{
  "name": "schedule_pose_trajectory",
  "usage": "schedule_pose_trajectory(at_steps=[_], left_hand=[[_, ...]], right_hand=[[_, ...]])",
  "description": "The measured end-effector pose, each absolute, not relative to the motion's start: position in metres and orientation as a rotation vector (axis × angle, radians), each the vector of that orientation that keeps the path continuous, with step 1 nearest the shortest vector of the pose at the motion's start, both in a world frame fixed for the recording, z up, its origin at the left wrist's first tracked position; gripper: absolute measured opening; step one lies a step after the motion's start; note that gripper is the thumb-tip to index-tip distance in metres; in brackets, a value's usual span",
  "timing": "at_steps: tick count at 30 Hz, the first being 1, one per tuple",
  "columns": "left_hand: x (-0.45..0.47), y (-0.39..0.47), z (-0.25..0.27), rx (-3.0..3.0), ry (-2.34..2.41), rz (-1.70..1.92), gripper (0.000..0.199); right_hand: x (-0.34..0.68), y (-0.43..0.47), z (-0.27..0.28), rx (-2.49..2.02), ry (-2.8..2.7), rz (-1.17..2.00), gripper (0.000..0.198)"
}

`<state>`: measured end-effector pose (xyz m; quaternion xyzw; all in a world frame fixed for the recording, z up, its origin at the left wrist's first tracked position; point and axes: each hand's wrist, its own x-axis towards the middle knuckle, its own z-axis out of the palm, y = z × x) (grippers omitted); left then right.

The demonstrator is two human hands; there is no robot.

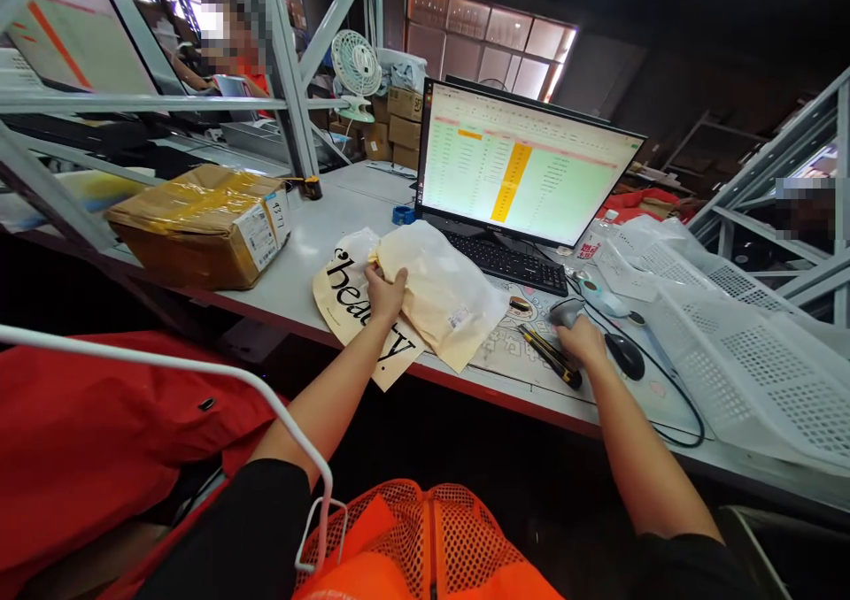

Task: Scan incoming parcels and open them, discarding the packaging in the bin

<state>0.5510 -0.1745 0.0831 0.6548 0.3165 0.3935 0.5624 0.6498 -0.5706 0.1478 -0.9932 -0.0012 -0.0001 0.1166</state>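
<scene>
My left hand (387,294) grips the edge of a pale cream plastic bag (448,295), thumb on top, with a small printed label on its lower right. Under it lies another cream bag (338,303) with large black lettering, partly covered by my wrist. My right hand (584,342) is closed around a grey barcode scanner (566,311), whose head points toward the bag. Just left of that hand, yellow-and-black utility knives (550,356) lie on the table. A black mouse (625,356) rests to its right.
A monitor (518,171) showing a spreadsheet stands behind a black keyboard (508,259). A taped cardboard box (199,224) sits at the left. White perforated baskets (750,352) take up the right side. A cable loops near the mouse. A metal frame post (282,78) rises at the left.
</scene>
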Motion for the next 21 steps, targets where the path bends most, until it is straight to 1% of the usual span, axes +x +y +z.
schedule_pose_trajectory(at_steps=[2,3,6,9,11,13,16,18,19,21], left_hand=[[0.552,-0.172,0.080,1.550,0.739,0.928,0.060],[0.553,-0.171,0.079,1.555,0.737,0.931,0.060],[0.554,-0.169,0.076,1.568,0.744,0.939,0.061],[0.554,-0.171,0.076,1.586,0.752,0.930,0.060],[0.553,-0.174,0.081,1.605,0.753,0.914,0.058],[0.549,-0.175,0.090,1.638,0.763,0.901,0.058],[0.530,-0.160,0.107,1.707,0.796,0.926,0.054],[0.510,-0.137,0.114,1.817,0.867,1.010,0.054],[0.500,-0.122,0.115,1.894,0.941,1.057,0.058],[0.482,-0.089,0.113,1.993,1.171,1.050,0.073]], right_hand=[[0.641,-0.570,0.173,-2.826,-0.137,0.094,0.037],[0.634,-0.570,0.187,-2.740,-0.258,0.182,0.034],[0.607,-0.561,0.228,-2.394,-0.708,0.478,0.035],[0.579,-0.540,0.250,-2.268,-1.085,0.580,0.026],[0.566,-0.525,0.252,-2.296,-1.229,0.589,0.022],[0.560,-0.515,0.250,-2.337,-1.272,0.576,0.022],[0.560,-0.513,0.244,-2.339,-1.234,0.521,0.026],[0.564,-0.520,0.237,-2.337,-1.173,0.482,0.026],[0.567,-0.524,0.234,-2.343,-1.142,0.468,0.025],[0.574,-0.533,0.224,-2.368,-1.094,0.449,0.024]])
